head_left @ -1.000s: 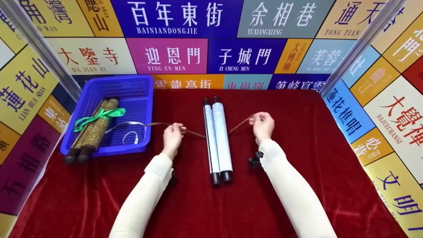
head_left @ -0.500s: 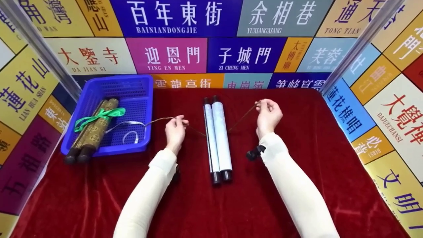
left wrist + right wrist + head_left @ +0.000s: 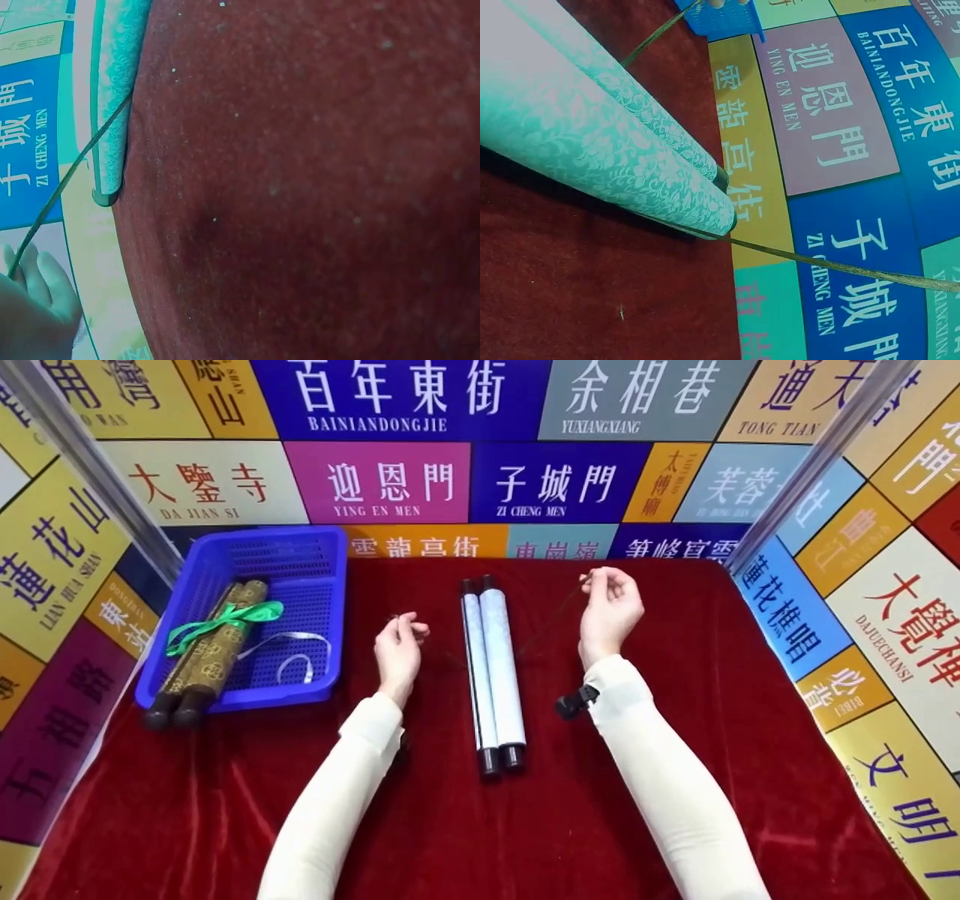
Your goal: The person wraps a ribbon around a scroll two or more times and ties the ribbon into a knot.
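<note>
A light blue patterned scroll (image 3: 501, 675), rolled into two parallel rolls with black end knobs, lies upright in the head view on the red cloth. A thin brown ribbon (image 3: 832, 264) passes beneath it and rises on both sides. Left of the scroll, my left hand (image 3: 397, 651) pinches one length of the ribbon; the left wrist view shows that ribbon (image 3: 71, 176) running taut from the fingers to the scroll. On the other side, my right hand (image 3: 611, 611) pinches the opposite length, raised higher and farther back. In the right wrist view this hand is out of frame.
At the back left stands a blue plastic basket (image 3: 337, 607). A gold-patterned scroll (image 3: 214, 656) tied with a green ribbon (image 3: 225, 624) leans over its front rim, and a white ribbon (image 3: 296, 636) lies inside. Printed panels (image 3: 379, 484) surround the cloth (image 3: 600, 810).
Both hands have moved up and away, the right one also a little outward, lifting the ribbon on each side. The ribbon's loose left end no longer shows by the basket. The scroll stays put.
</note>
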The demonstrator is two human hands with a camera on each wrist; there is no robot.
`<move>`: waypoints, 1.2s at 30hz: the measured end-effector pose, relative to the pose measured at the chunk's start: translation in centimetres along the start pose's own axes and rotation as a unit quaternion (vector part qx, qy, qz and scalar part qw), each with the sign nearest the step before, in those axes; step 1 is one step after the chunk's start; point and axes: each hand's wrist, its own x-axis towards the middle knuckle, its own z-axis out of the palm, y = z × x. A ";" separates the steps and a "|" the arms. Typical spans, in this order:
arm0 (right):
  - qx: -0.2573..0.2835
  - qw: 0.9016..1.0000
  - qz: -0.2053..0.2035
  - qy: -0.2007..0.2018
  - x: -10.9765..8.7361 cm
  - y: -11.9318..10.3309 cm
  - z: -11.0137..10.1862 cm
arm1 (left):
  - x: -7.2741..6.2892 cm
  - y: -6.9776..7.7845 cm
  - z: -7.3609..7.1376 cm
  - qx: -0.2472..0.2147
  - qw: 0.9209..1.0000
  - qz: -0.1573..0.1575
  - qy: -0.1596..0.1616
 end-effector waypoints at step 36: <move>-0.392 0.824 0.030 -0.408 -5.9 2.3 0.0 | -2.4 2.0 3.8 0.014 0.914 -0.081 -0.398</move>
